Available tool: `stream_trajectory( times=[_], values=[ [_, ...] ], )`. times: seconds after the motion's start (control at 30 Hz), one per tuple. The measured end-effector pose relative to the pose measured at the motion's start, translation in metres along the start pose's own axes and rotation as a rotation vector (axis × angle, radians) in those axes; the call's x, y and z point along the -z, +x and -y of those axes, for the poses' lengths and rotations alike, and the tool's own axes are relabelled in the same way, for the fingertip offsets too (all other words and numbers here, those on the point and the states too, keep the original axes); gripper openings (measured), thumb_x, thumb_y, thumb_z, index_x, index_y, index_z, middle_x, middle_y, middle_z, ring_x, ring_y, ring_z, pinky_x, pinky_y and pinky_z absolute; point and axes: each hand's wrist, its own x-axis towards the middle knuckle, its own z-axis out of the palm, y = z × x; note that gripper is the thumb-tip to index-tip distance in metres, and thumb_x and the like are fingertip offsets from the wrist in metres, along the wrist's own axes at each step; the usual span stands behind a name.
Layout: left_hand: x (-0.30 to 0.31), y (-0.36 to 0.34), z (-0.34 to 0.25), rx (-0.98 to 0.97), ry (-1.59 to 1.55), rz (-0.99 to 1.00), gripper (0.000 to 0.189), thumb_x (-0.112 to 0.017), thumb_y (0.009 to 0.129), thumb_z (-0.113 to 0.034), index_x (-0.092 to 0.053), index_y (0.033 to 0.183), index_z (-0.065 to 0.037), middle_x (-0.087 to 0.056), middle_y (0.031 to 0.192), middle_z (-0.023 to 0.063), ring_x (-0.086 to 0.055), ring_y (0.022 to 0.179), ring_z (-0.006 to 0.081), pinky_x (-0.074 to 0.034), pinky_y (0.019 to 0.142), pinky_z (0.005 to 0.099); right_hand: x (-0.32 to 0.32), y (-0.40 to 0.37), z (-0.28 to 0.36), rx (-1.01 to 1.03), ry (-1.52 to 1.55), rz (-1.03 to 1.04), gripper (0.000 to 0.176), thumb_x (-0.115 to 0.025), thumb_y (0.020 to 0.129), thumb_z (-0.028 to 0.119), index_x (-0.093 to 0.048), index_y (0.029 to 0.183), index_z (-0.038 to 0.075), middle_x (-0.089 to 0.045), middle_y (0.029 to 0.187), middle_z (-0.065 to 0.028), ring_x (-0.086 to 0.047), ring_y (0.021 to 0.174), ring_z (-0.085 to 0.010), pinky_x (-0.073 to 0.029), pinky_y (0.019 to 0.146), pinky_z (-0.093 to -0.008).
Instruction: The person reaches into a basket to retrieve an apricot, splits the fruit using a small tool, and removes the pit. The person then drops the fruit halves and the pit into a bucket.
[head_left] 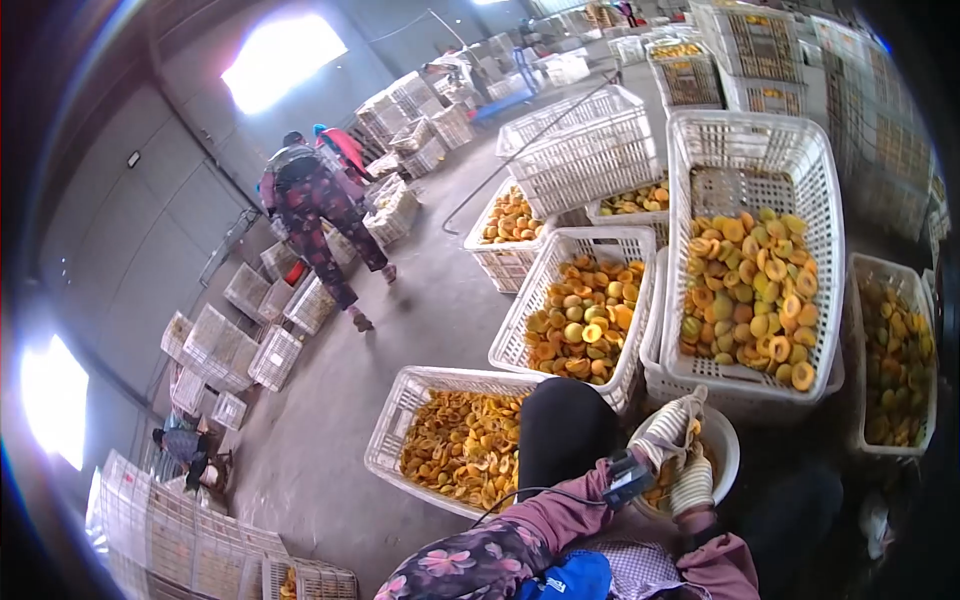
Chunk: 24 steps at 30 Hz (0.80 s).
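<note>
My left hand (pixel 668 432), in a striped white glove with a dark device on the wrist, is closed over the white bucket (pixel 731 455). A bit of orange apricot (pixel 694 428) shows at its fingertips. Just below it my right hand (pixel 692 486), gloved too, has its fingers curled close to the left ones; what it grips is hidden. Orange fruit pieces lie inside the bucket. Beyond it, a white crate (pixel 832 300) of halved apricots (pixel 750 290) rests tilted toward me on another crate. Beside my knee stands a crate (pixel 385 445) full of flattened apricot pieces (pixel 465 445).
More apricot crates stand ahead (pixel 510 335) and at the right (pixel 890 350). A long thin metal hook (pixel 520 150) leans across an upper crate (pixel 580 150). A person (pixel 315 200) bends over on the floor to the left, near stacked crates (pixel 220 345). Another person (pixel 185 445) sits lower left.
</note>
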Motion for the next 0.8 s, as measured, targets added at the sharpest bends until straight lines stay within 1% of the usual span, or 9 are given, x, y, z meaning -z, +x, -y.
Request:
stream_trajectory(
  times=[0.17, 0.27, 0.3, 0.33, 0.43, 0.5, 0.6, 0.73, 0.8],
  values=[
    [0.001, -0.003, 0.006, -0.280, 0.103, 0.168, 0.033, -0.048, 0.094, -0.029, -0.052, 0.114, -0.004, -0.055, 0.100, 0.0001, -0.052, 0.091, 0.0091, -0.043, 0.080, 0.0231, -0.001, 0.011, 0.001, -0.092, 1.464, 0.232, 0.034, -0.054, 0.090, 0.031, -0.056, 0.110, 0.005, -0.060, 0.099, -0.0056, -0.059, 0.091, -0.0153, -0.049, 0.080, -0.0281],
    [0.004, -0.011, 0.018, -0.645, 0.064, 0.189, 0.036, -0.047, 0.094, -0.029, -0.049, 0.117, -0.002, -0.055, 0.105, 0.0025, -0.054, 0.095, 0.0120, -0.043, 0.085, 0.0239, 0.030, 0.001, 0.015, -0.301, 1.341, 0.343, 0.033, -0.054, 0.090, 0.030, -0.056, 0.110, 0.005, -0.060, 0.100, -0.0055, -0.058, 0.090, -0.0149, -0.049, 0.078, -0.0277],
    [-0.004, -0.021, 0.006, -0.547, 0.094, 0.154, 0.036, -0.048, 0.094, -0.032, -0.051, 0.114, -0.002, -0.056, 0.102, 0.0029, -0.054, 0.091, 0.0116, -0.044, 0.082, 0.0238, 0.024, 0.001, 0.021, -0.282, 1.168, 0.236, 0.034, -0.052, 0.089, 0.042, -0.061, 0.091, 0.009, -0.057, 0.068, 0.0022, -0.043, 0.042, -0.0054, -0.031, 0.035, -0.0196],
    [-0.010, -0.026, -0.003, -0.448, 0.125, 0.122, 0.037, -0.048, 0.093, -0.034, -0.052, 0.112, -0.003, -0.057, 0.099, 0.0033, -0.055, 0.087, 0.0113, -0.045, 0.079, 0.0238, -0.012, 0.016, -0.010, -0.053, 1.131, -0.036, 0.035, -0.052, 0.089, 0.043, -0.059, 0.091, 0.009, -0.053, 0.066, 0.0024, -0.040, 0.042, -0.0057, -0.029, 0.033, -0.0211],
    [-0.017, -0.032, -0.016, -0.128, -0.079, 0.172, 0.038, -0.049, 0.091, -0.041, -0.056, 0.100, -0.005, -0.059, 0.090, 0.0032, -0.055, 0.074, 0.0103, -0.045, 0.069, 0.0219, -0.012, 0.015, -0.024, -0.063, 0.945, -0.042, 0.037, -0.051, 0.090, 0.043, -0.058, 0.099, 0.008, -0.052, 0.066, 0.0031, -0.041, 0.045, -0.0048, -0.031, 0.036, -0.0218],
    [-0.017, -0.030, -0.018, 0.079, -0.179, 0.147, 0.038, -0.047, 0.092, -0.042, -0.058, 0.090, -0.006, -0.060, 0.081, 0.0027, -0.054, 0.070, 0.0103, -0.043, 0.062, 0.0218, 0.005, 0.003, -0.004, -0.209, 0.802, 0.126, 0.036, -0.044, 0.096, 0.024, -0.048, 0.121, -0.001, -0.057, 0.106, -0.0059, -0.052, 0.088, -0.0129, -0.045, 0.078, -0.0261],
    [-0.023, -0.037, -0.013, -0.253, -0.028, -0.009, 0.029, -0.049, 0.092, -0.033, -0.059, 0.088, -0.006, -0.059, 0.076, 0.0013, -0.053, 0.066, 0.0093, -0.043, 0.058, 0.0232, -0.001, 0.006, -0.019, 0.004, 0.677, 0.157, 0.036, -0.041, 0.096, 0.024, -0.047, 0.123, 0.001, -0.056, 0.111, -0.0064, -0.052, 0.094, -0.0146, -0.045, 0.082, -0.0255],
    [-0.022, -0.017, -0.001, -0.349, 0.459, 0.003, 0.025, -0.051, 0.088, -0.014, -0.059, 0.105, 0.003, -0.061, 0.085, 0.0029, -0.055, 0.075, 0.0119, -0.045, 0.067, 0.0250, -0.059, 0.050, -0.135, -0.352, 1.875, 0.673, 0.046, -0.027, 0.097, 0.036, -0.043, 0.127, 0.006, -0.051, 0.123, -0.0123, -0.051, 0.109, -0.0243, -0.042, 0.095, -0.0372],
    [-0.019, -0.018, -0.014, -0.156, 0.443, 0.146, 0.023, -0.050, 0.090, -0.019, -0.059, 0.091, 0.002, -0.060, 0.077, 0.0018, -0.055, 0.066, 0.0102, -0.046, 0.060, 0.0237, -0.025, -0.008, -0.008, -0.185, 1.049, -0.036, 0.025, -0.058, 0.085, 0.037, -0.057, 0.091, 0.013, -0.055, 0.073, 0.0020, -0.051, 0.059, -0.0124, -0.040, 0.046, -0.0226]
  ],
)
